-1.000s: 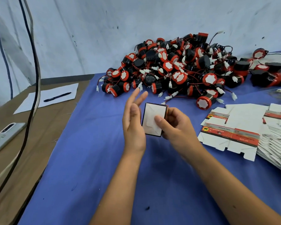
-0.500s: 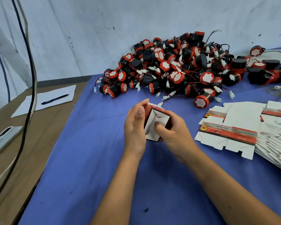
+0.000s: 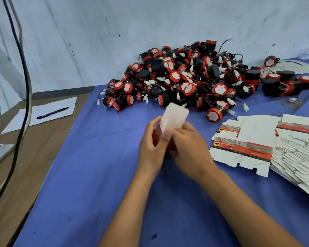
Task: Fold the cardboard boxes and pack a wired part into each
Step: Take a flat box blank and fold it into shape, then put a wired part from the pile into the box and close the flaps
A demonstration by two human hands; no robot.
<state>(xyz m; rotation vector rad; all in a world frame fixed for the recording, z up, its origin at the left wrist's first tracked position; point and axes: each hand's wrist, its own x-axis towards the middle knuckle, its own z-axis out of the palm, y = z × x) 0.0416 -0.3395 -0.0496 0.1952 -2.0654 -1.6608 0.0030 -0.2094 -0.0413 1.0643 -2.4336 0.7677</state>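
Cardboard box (image 3: 169,122), half folded and blurred, sits between both hands above the blue-covered surface (image 3: 100,166), just in front of the heap of parts. Its long axis runs up and away from the person, with the white open flaps at the far upper end and the red printed body down in the palms. Wired parts (image 3: 185,79), black and red with white connectors, lie piled at the back of the surface. Flat box blanks (image 3: 284,154) are fanned out at the right. The left hand (image 3: 151,150) curls round the box's left side; the right hand (image 3: 189,147) grips its right side, thumb pressed on the white flap.
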